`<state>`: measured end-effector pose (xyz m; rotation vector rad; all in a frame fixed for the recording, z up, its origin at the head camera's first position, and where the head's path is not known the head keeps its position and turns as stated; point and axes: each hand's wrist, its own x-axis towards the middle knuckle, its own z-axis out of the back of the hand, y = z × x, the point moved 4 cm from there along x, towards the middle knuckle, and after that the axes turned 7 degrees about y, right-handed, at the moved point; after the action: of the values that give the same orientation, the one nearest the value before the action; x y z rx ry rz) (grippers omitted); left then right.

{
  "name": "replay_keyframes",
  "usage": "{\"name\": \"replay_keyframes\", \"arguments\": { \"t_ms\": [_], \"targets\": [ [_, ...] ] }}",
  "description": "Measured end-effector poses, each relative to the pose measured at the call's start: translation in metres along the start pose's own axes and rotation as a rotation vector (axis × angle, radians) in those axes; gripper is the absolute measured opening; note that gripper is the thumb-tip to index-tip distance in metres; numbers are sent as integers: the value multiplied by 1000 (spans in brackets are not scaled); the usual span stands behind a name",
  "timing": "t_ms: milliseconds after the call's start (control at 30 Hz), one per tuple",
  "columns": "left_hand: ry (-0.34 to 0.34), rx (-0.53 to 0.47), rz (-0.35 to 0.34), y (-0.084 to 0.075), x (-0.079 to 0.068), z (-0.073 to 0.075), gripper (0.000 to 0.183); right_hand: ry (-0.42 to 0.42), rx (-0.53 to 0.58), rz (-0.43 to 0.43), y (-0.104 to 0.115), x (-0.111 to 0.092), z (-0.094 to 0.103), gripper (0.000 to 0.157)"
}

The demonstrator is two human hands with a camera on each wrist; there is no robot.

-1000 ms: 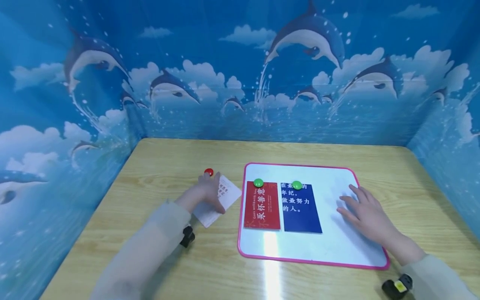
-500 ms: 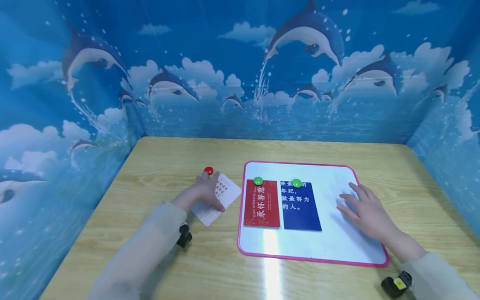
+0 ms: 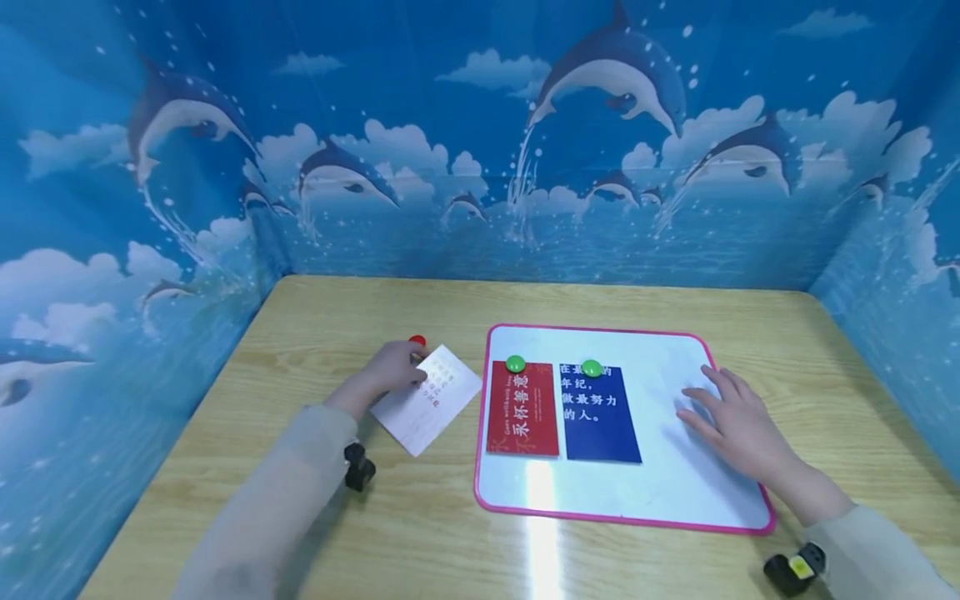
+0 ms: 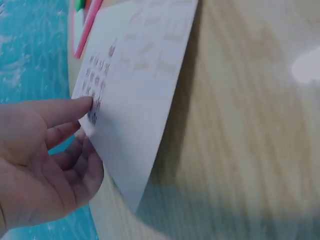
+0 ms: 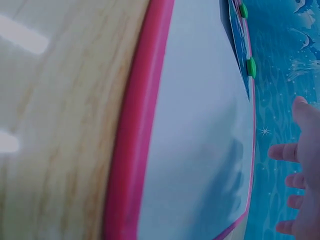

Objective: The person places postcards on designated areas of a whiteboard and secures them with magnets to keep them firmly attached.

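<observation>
My left hand (image 3: 390, 367) pinches a white card (image 3: 427, 404) by its edge. In the left wrist view the thumb (image 4: 80, 106) lies on the card's printed face, the other fingers curl behind the edge, and a shadow falls on the table beside the card. Just beyond this hand is a red round magnet (image 3: 417, 340), partly covered by it. My right hand (image 3: 738, 425) is spread, fingers apart, over the right side of a pink-framed whiteboard (image 3: 682, 492). On the board lie a red card (image 3: 536, 425) and a blue card (image 3: 603, 437), each with a green magnet (image 3: 515, 364) at its top.
The wooden table (image 3: 345, 308) extends around the board, with a bright light reflection in front. A blue dolphin-print curtain (image 3: 420, 233) encloses the back and sides. A black wrist camera (image 3: 358, 467) hangs at the left sleeve, with another (image 3: 795, 571) at the right.
My left hand has slid from over the white card to its left edge and now pinches it there, uncovering more of the card. The right hand stays nearly still.
</observation>
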<state>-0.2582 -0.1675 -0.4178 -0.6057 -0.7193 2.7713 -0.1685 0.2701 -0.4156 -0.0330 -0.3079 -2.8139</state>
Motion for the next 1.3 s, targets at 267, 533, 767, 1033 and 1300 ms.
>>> {"name": "replay_keyframes", "arguments": {
  "t_ms": [267,533,767,1033,1300],
  "targets": [
    [363,-281,7,15,-3,1,71,27,38,-32,-5,-2,-1,44],
    [459,-369,34,27,-12,2,79,35,46,-36,-5,-3,-2,44],
    [346,-407,69,34,-11,7,75,50,46,-61,-12,-2,-2,47],
    [225,-405,69,33,-6,7,70,208,111,-133,-43,-5,-13,72],
    [162,-425,80,39,-3,5,67,312,87,-115,-61,-13,-25,74]
  ]
}}
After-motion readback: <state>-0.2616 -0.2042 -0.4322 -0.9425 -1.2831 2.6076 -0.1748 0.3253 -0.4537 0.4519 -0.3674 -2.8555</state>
